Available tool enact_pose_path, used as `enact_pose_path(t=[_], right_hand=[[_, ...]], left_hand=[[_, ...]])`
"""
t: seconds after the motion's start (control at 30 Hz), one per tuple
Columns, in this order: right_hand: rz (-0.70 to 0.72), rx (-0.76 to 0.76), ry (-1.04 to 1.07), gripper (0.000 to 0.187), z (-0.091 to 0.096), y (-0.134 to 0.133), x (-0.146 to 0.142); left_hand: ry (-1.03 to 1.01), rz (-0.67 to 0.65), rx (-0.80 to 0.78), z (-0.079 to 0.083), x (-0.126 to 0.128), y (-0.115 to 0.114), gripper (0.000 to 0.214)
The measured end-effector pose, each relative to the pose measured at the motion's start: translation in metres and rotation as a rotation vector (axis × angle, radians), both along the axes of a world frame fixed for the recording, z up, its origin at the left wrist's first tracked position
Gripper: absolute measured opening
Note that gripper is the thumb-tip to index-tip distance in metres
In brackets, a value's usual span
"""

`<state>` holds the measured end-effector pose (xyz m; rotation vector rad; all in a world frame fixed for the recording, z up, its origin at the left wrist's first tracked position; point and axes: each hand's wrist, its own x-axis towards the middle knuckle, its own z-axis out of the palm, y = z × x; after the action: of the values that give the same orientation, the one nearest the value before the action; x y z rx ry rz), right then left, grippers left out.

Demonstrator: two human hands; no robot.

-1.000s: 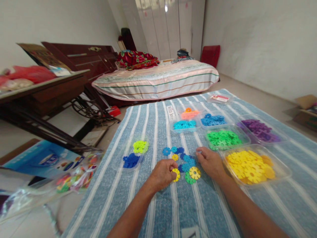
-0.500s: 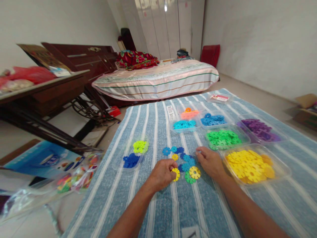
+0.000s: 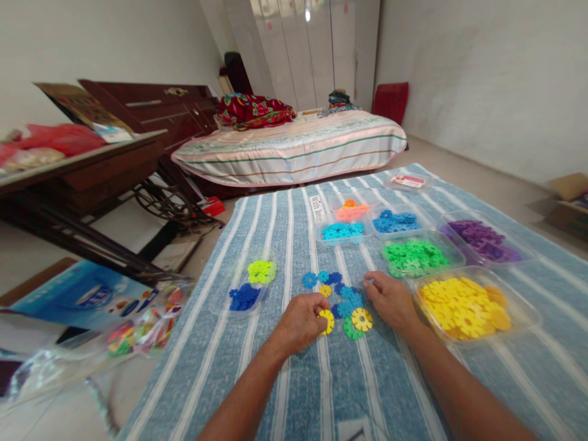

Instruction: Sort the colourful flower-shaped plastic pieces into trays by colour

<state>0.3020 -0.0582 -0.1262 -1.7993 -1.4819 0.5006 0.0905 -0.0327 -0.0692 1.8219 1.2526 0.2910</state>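
Note:
A small heap of flat plastic snowflake discs (image 3: 342, 300), blue, yellow and green, lies on a blue striped cloth (image 3: 285, 245). My left hand (image 3: 301, 321) rests curled at the heap's left, its fingers pinched on a yellow disc (image 3: 327, 321). My right hand (image 3: 390, 300) sits at the heap's right edge, fingers bent and pinched on a small piece I cannot make out. A yellow disc (image 3: 362, 319) and a green one (image 3: 350, 331) lie between the hands.
Clear trays hold sorted discs: yellow (image 3: 468, 306), green (image 3: 413, 256), purple (image 3: 482, 240), blue (image 3: 395, 222), cyan (image 3: 342, 231), orange (image 3: 351, 211). A left tray (image 3: 250, 285) holds lime and dark blue ones. A bag of mixed discs (image 3: 138, 331) lies off the cloth. A bed (image 3: 294, 150) and a dark wooden table (image 3: 78, 177) stand behind.

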Motion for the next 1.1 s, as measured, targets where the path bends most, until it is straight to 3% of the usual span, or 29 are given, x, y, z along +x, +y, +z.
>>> enact_pose_path(t=[0.9,1.1], right_hand=[[-0.005,-0.004,0.002,0.032,0.001,0.001,0.0],[0.028,0.043,0.208,0.026,0.023,-0.016,-0.005]], left_hand=[[-0.001,0.005,-0.019,-0.003,-0.001,-0.001,0.019],[0.006,0.005,0.007,-0.008,-0.004,-0.003,0.023]])
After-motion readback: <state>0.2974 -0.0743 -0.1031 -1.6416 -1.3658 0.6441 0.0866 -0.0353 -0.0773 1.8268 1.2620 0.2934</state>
